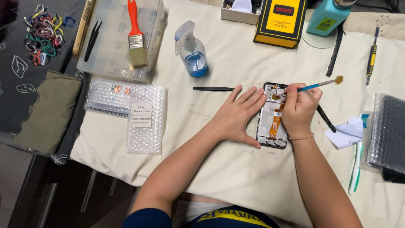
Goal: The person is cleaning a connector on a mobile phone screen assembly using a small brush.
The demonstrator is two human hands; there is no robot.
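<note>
Opened phone [273, 122] lying flat on the cream cloth [236, 169], back cover off, orange ribbon strip showing inside. Left hand [238, 116] pressed flat on the cloth just left of the phone, fingers spread fairly wide, fingertips touching the phone's left edge, thumb reaching toward its lower corner; holding nothing, only steadying. Right hand [299, 110] resting over the right side of the phone, fingers pinched narrow around a small blue brush [314, 86], one end of it down on the phone's upper part, the other end sticking up and to the right.

Black tweezers [213, 88] lying just left of the phone, beyond the left fingertips. Black stick tool [327, 119] just right of the phone, partly under the right hand. White wipe [348, 131] farther right of the phone, a green-and-white toothbrush [356, 166] beside it, and a bubble-wrapped dark package [386, 131] at the far right edge. Above and left of the phone, a spray bottle [192, 50] with blue liquid. Above the phone, a yellow-and-black box [280, 21]; up and right of the phone, a teal bottle [327, 17] and a yellow-handled screwdriver [371, 57]. Well left of the phone, bubble wrap bags [130, 105], a clear plastic case [114, 38] with an orange-handled paintbrush [136, 36] on top, and a heap of coloured bands [42, 33].
</note>
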